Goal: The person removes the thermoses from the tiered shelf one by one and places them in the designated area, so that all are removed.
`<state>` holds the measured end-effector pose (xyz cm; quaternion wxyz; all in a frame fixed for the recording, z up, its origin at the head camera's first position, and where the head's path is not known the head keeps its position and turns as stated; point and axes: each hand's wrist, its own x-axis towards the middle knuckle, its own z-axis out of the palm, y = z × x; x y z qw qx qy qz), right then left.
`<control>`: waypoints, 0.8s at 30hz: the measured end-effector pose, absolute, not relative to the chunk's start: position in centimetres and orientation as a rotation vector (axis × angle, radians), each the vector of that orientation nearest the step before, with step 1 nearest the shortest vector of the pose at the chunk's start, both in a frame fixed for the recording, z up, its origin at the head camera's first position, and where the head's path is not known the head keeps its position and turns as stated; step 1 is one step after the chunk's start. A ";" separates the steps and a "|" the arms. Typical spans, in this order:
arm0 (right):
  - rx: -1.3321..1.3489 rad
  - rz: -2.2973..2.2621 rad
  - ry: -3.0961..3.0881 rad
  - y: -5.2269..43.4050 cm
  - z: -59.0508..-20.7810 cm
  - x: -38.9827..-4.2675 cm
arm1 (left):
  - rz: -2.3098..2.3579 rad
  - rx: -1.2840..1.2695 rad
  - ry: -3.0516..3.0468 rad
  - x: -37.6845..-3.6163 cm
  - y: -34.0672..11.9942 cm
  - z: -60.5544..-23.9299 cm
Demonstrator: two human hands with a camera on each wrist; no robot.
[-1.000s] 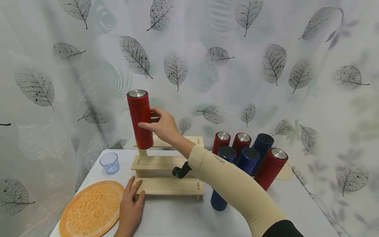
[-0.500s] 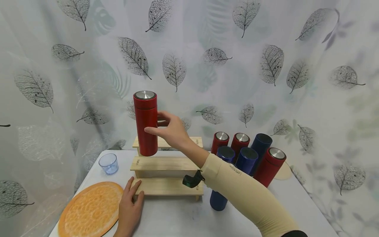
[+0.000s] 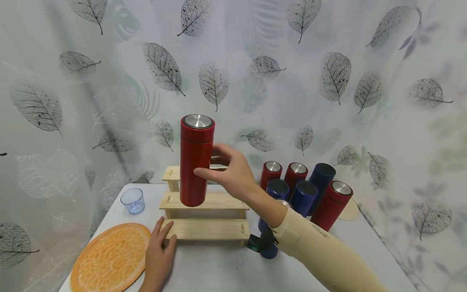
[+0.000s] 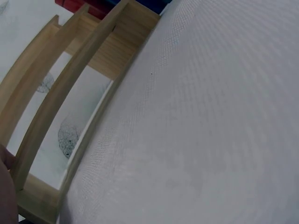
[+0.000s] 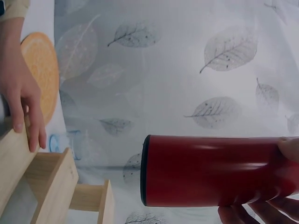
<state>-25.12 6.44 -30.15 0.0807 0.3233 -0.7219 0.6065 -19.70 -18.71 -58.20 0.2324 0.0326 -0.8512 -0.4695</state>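
Note:
My right hand [image 3: 235,172] grips a red thermos [image 3: 195,166] with a silver lid, thumb and fingers around its side. Upright, the thermos hangs in front of the upper shelves of a three-step wooden rack [image 3: 209,229]. Seen from the right wrist, its dark base [image 5: 145,171] is well away from the rack's steps. My left hand [image 3: 158,255] rests on the left end of the lowest step, its fingers on the board and its thumb by the front edge. The left wrist view shows the rack's underside [image 4: 65,88] and a bit of that hand at the edge.
To the rack's right stand several red thermoses [image 3: 331,206] and blue thermoses [image 3: 304,198], partly behind my right forearm. A clear blue glass [image 3: 133,200] stands left of the rack, behind a round orange mat [image 3: 111,259]. A leaf-patterned curtain [image 3: 233,97] hangs behind the table.
My right hand has carried the red thermos from the rack's left side to the right, lower and closer to me. The left hand has stayed on the lowest step.

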 end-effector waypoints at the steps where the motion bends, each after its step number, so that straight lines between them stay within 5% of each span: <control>1: 0.973 1.817 -2.159 6.8 -30.1 -24.7 | -1.289 0.082 -2.325 -19.7 -18.7 -58.2; 24: 0.760 1.649 -2.274 17.4 -32.2 -14.7 | -1.322 0.089 -2.316 -19.7 -18.9 -58.0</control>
